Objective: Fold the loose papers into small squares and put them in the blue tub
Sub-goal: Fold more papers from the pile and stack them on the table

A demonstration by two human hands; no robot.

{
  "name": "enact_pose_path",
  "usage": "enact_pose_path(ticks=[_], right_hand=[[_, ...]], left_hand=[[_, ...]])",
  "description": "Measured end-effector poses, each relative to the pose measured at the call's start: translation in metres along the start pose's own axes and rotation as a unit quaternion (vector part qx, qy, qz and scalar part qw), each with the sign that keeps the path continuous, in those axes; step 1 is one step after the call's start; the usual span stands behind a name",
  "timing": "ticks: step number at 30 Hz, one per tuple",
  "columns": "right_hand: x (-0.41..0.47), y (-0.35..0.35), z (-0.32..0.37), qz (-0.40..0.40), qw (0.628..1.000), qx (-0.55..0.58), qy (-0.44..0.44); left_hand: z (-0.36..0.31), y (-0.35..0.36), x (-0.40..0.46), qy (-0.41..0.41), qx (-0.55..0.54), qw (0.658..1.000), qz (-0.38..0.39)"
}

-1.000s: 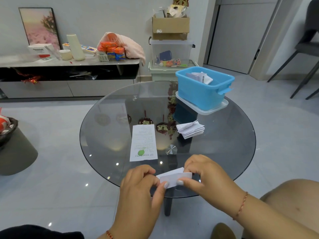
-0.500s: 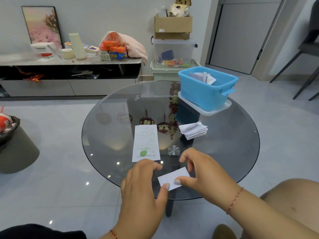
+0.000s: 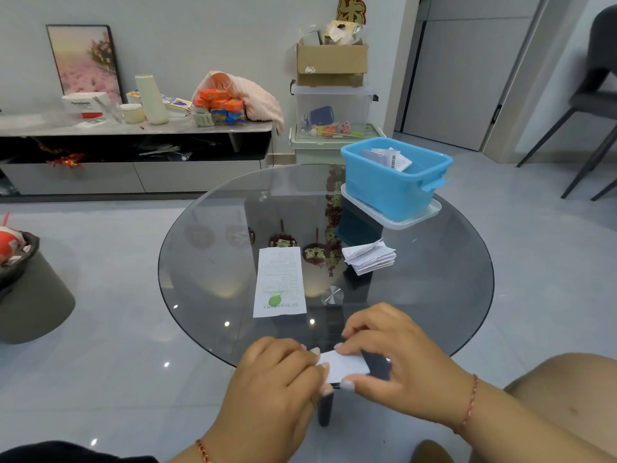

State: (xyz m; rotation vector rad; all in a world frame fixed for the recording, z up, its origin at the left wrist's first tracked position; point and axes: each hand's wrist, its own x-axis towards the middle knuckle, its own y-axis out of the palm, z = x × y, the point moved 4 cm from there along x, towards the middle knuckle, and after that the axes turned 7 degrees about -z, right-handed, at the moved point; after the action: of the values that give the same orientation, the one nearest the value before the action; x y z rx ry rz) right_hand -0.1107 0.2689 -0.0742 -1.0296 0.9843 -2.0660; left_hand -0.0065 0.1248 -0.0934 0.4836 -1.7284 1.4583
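— Paper (image 3: 345, 365) is sitting between the two hands at the near rim of the glass table (image 3: 213, 272), already folded down to a small white rectangle. Its long axis is running left to right, from one hand across to the other.

— How are the hands holding it?

— The left hand (image 3: 280, 379) is pinching the left end, fingers curled over the top and thumb underneath. The right hand (image 3: 400, 359) is pinching the right part, thumb along the near edge and fingertips (image 3: 339, 346) pressing on the far edge. The paper is lying right in both grips, nothing apart.

— So what is the next fold turning on?

— Probably on that long axis: one end is going to have to come across to the other to make a square. Either hand is equally close to the piece.

— What is lying beyond the hands?

— A long receipt (image 3: 280, 282) is lying flat, unfolded, its length pointing away from the person. To the right of it, a stack of folded papers (image 3: 369, 257) is waiting on the glass. Farther on, to the right, the blue tub (image 3: 394, 185) is standing on a white lid, with some papers already inside. The right hand is the nearer one to it.
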Motion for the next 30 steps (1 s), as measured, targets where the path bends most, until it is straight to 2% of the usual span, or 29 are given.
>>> enact_pose_path(ticks=[3, 7, 10, 13, 15, 18, 21, 24, 26, 28, 30], right_hand=[[0.002, 0.000, 0.010, -0.015, 0.998, 0.001, -0.055], [0.007, -0.014, 0.008, -0.111, 0.992, 0.045, -0.035], [0.012, -0.025, 0.002, -0.165, 0.985, 0.057, 0.006], [0.017, -0.030, -0.005, -0.193, 0.975, 0.089, 0.062], [0.019, -0.032, -0.013, -0.206, 0.965, 0.109, 0.116], [0.023, -0.033, -0.026, -0.183, 0.938, 0.197, 0.220], [0.025, -0.038, -0.038, -0.214, 0.909, 0.225, 0.278], [0.026, -0.050, -0.048, -0.289, 0.884, 0.213, 0.299], [0.033, -0.058, -0.053, -0.292, 0.907, 0.123, 0.276], [0.047, -0.060, -0.059, -0.234, 0.947, -0.016, 0.217], [0.061, -0.055, -0.066, -0.149, 0.968, -0.075, 0.190]], left_hand=[[0.003, -0.002, 0.003, -0.034, -0.020, 0.999, -0.010], [0.005, -0.011, 0.021, -0.153, -0.083, 0.985, 0.004], [0.008, -0.019, 0.040, -0.294, -0.134, 0.946, -0.011], [0.012, -0.016, 0.054, -0.394, -0.176, 0.902, 0.020], [0.015, -0.007, 0.062, -0.444, -0.217, 0.867, 0.053], [0.021, 0.009, 0.073, -0.510, -0.278, 0.812, 0.058], [0.033, 0.017, 0.098, -0.519, -0.294, 0.802, 0.023], [0.057, 0.028, 0.133, -0.535, -0.307, 0.787, -0.019], [0.070, 0.040, 0.151, -0.552, -0.317, 0.771, -0.026], [0.079, 0.053, 0.163, -0.569, -0.323, 0.755, -0.028], [0.087, 0.062, 0.169, -0.583, -0.311, 0.750, -0.030]])
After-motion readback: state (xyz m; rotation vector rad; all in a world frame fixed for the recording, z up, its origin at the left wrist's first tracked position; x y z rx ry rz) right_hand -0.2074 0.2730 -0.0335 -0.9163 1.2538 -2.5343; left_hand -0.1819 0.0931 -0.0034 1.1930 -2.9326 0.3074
